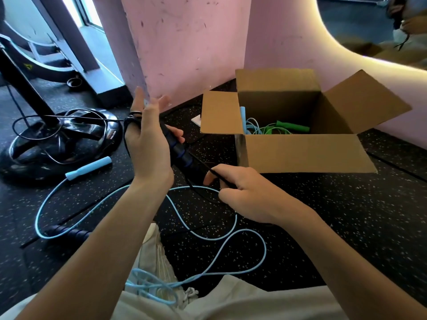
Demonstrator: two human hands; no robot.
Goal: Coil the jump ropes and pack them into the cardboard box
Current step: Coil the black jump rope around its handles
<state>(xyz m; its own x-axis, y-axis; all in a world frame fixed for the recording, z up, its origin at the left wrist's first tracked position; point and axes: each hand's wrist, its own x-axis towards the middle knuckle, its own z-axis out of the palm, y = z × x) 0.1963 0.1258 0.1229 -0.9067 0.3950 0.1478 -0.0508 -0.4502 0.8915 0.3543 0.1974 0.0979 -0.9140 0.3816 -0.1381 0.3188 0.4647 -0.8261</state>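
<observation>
Far left, a glossy black machine base (57,144) sits on the speckled rubber floor (346,215), w/ thin black cord (34,118) looped loosely over it; just beside it lies a pale blue handle (89,167), smooth matte cylinder, its light blue rope (184,224) snaking in wide soft curves across the floor toward the person's lap; a second black ribbed handle (67,232) lies flat on the floor near the rope's left bend.

Left hand (147,144) is raised, palm turned inward; fingers (138,100) up top are spread apart and loose, while the lower fingers and thumb are wrapped round a black handle w/ blue rings (179,150), ridged grip, tilted down to the right; thin black cord is wound a few turns round one finger of that hand.

Right hand (240,192) sits lower, near the box; thumb and forefinger pinched together on the black cord where it leaves the handle, other fingers curled in.

Right of centre, the cardboard box (300,153) stands open against the pink wall (184,42), plain brown corrugated, all flaps splayed out; inside are a coiled green rope w/ green handle (292,127) and another pale blue rope + handle (243,118), bunched in the left part of the box.
</observation>
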